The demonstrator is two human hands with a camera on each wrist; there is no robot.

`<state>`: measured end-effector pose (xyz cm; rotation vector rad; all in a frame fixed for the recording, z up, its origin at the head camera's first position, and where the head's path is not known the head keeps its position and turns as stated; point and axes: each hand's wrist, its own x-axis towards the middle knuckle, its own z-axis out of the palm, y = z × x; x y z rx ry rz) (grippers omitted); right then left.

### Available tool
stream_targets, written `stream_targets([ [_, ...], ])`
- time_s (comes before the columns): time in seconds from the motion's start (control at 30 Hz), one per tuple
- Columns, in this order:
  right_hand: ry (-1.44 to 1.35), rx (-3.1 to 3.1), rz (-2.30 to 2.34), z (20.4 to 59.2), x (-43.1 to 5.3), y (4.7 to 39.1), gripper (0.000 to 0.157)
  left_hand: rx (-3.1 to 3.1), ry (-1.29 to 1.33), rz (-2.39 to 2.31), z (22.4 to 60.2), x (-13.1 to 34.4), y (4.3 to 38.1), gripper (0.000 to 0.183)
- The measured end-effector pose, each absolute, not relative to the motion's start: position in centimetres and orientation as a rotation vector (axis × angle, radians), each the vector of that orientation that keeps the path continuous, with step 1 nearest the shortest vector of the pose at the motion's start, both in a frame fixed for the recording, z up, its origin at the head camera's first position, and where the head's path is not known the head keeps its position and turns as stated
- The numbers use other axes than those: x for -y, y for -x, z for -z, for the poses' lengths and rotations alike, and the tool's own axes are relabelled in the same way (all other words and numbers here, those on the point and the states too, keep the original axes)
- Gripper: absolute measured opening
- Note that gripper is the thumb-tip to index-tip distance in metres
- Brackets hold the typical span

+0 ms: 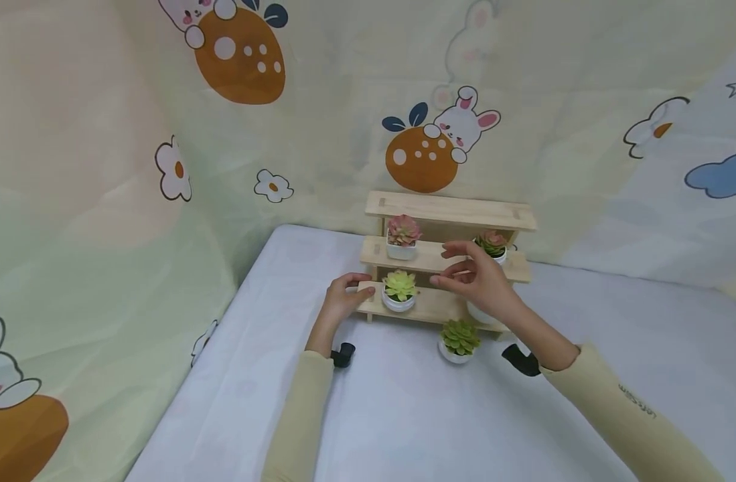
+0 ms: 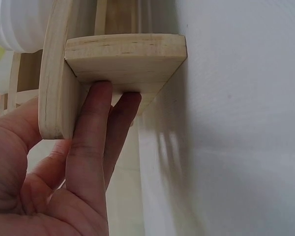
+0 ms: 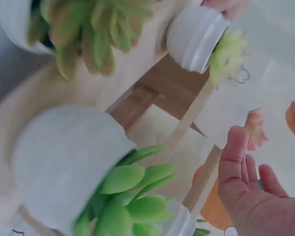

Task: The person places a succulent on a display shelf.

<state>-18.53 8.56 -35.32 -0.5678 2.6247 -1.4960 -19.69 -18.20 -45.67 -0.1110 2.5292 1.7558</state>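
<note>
A three-tier wooden plant stand point(image 1: 443, 206) stands near the table's back edge. My left hand point(image 1: 339, 300) grips the left end of its lowest shelf, thumb above and fingers point(image 2: 91, 123) underneath beside the leg. My right hand point(image 1: 483, 284), fingers loosely bent and holding nothing, hovers before the right part of the stand. A yellow-green potted succulent point(image 1: 399, 288) sits on the lowest shelf. A pink succulent point(image 1: 403, 233) and a reddish-green one point(image 1: 491, 244) are on the middle shelf. My right hand partly hides a white pot point(image 3: 64, 167) with broad green leaves on the lowest shelf.
Another green succulent point(image 1: 460, 338) in a white pot stands on the white-covered table point(image 1: 404, 402), in front of the stand's right half. A patterned fabric backdrop point(image 1: 331, 134) rises behind the stand and along the left side.
</note>
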Motion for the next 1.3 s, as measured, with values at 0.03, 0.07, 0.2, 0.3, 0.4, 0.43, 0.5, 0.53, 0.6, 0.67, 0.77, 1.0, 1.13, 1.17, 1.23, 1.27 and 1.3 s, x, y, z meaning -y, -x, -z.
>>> stream_targets([
  [0.03, 0.572, -2.627, 1.514, 35.4, -8.8, 18.0, 0.056, -2.531, 0.112, -1.756, 45.7, 18.2, 19.7, 0.032],
  [0.07, 0.575, -2.631, 1.532, 35.5, -9.1, 17.5, 0.052, -2.534, 0.113, -1.752, 45.6, 18.2, 19.7, 0.032],
  [0.2, 0.523, -2.631, 1.623, 36.0, -10.3, 15.3, 0.041, -2.547, 0.112, -1.742, 45.6, 18.1, 19.7, 0.032],
  [0.3, 0.459, -2.636, 1.658, 36.7, -11.1, 13.7, 0.039, -2.546, 0.119, -1.74, 45.6, 18.0, 19.7, 0.032],
  [0.4, 0.418, -2.654, 1.678, 37.8, -11.9, 12.5, 0.039, -2.541, 0.137, -1.732, 45.7, 18.0, 19.7, 0.033],
  [0.43, 0.408, -2.65, 1.694, 38.2, -12.1, 12.1, 0.038, -2.537, 0.142, -1.731, 45.7, 18.0, 19.8, 0.033],
  [0.5, 0.375, -2.656, 1.718, 39.2, -12.5, 11.3, 0.038, -2.532, 0.143, -1.726, 45.7, 18.0, 19.7, 0.034],
  [0.53, 0.352, -2.66, 1.725, 39.7, -12.7, 10.8, 0.038, -2.529, 0.145, -1.726, 45.7, 18.0, 19.7, 0.034],
  [0.6, 0.292, -2.674, 1.711, 40.7, -12.9, 10.0, 0.042, -2.529, 0.144, -1.725, 45.7, 17.9, 19.7, 0.034],
  [0.67, 0.209, -2.681, 1.685, 41.6, -12.9, 9.4, 0.047, -2.523, 0.146, -1.729, 45.6, 17.9, 19.7, 0.034],
  [0.77, 0.073, -2.678, 1.634, 42.8, -12.7, 8.8, 0.058, -2.519, 0.153, -1.733, 45.7, 17.8, 19.8, 0.034],
  [1.0, -0.137, -2.578, 1.561, 44.2, -12.4, 9.0, 0.074, -2.499, 0.16, -1.747, 45.7, 18.0, 20.1, 0.034],
  [1.13, -0.087, -2.546, 1.53, 44.8, -12.3, 9.6, 0.076, -2.499, 0.164, -1.748, 45.7, 18.0, 20.1, 0.034],
  [1.17, -0.076, -2.546, 1.518, 44.9, -12.2, 9.8, 0.076, -2.498, 0.166, -1.747, 45.7, 18.0, 20.0, 0.034],
  [1.23, -0.065, -2.549, 1.489, 45.1, -12.0, 10.0, 0.078, -2.493, 0.17, -1.746, 45.7, 18.0, 20.1, 0.034],
  [1.27, -0.063, -2.546, 1.482, 45.1, -11.9, 10.1, 0.078, -2.492, 0.173, -1.743, 45.7, 18.0, 20.0, 0.034],
  [1.3, -0.069, -2.543, 1.469, 45.1, -11.7, 10.1, 0.079, -2.491, 0.176, -1.738, 45.8, 18.0, 20.1, 0.034],
])
